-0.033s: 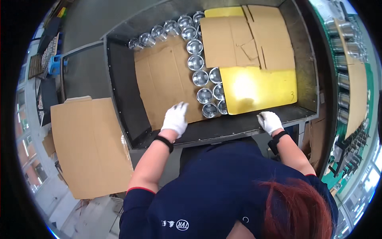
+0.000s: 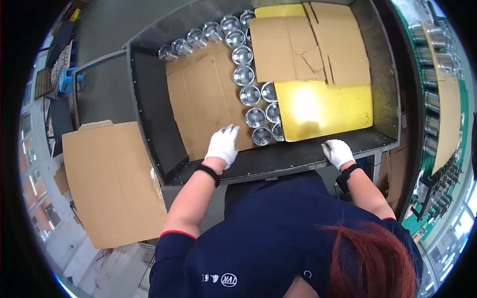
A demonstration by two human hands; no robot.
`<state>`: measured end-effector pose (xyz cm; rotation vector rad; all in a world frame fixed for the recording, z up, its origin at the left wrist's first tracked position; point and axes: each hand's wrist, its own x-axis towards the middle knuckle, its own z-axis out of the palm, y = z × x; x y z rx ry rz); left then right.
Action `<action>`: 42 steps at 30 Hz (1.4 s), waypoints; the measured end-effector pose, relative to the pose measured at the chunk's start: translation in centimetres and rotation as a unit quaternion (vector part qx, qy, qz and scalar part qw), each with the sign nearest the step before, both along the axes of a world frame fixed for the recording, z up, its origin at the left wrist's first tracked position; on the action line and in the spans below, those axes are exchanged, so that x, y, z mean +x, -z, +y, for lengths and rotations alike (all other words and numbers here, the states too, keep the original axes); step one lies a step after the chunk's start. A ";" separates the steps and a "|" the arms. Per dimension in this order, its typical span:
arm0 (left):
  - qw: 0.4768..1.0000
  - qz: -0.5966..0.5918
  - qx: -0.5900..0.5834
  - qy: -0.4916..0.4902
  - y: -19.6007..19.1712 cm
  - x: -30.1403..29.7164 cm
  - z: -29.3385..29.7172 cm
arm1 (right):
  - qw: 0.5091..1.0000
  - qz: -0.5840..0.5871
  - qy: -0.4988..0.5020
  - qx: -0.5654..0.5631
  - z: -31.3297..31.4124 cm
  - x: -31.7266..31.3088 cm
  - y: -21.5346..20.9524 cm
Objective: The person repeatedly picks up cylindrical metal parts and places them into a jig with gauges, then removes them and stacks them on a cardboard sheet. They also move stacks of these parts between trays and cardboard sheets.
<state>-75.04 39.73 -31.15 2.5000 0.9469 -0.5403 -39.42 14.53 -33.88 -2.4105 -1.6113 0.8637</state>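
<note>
My left hand, in a white glove, hovers over the brown cardboard sheet near the bin's front wall. Its fingers are stretched out and hold nothing. To its right stand several shiny metal pistons, lined up in a column with a further partial column beside it. More of them run along the far wall. My right hand, also gloved, has its fingers curled over the front rim of the dark metal bin. A yellow sheet lies just beyond it, covering some pistons in part.
Brown cardboard pieces overlap the yellow sheet at the far right. Outside the bin, a large cardboard sheet lies at the left. Beyond the right wall, more metal cylinders stand on a green surface beside a cardboard strip.
My left hand has shifted slightly right and away from me over the cardboard. My right hand stays at the rim.
</note>
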 end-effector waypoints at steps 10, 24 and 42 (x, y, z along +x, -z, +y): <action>0.918 0.117 -0.060 0.375 11.7 12.1 -1.4 | 0.999 -0.026 0.014 -0.014 1.2 0.6 0.4; 0.967 0.036 -0.170 0.186 26.1 9.5 -3.4 | 0.990 0.039 0.045 -0.128 6.4 -1.2 2.7; 0.990 0.106 -0.081 0.054 20.8 -10.6 4.2 | 0.250 0.729 0.624 0.129 32.3 -7.3 17.8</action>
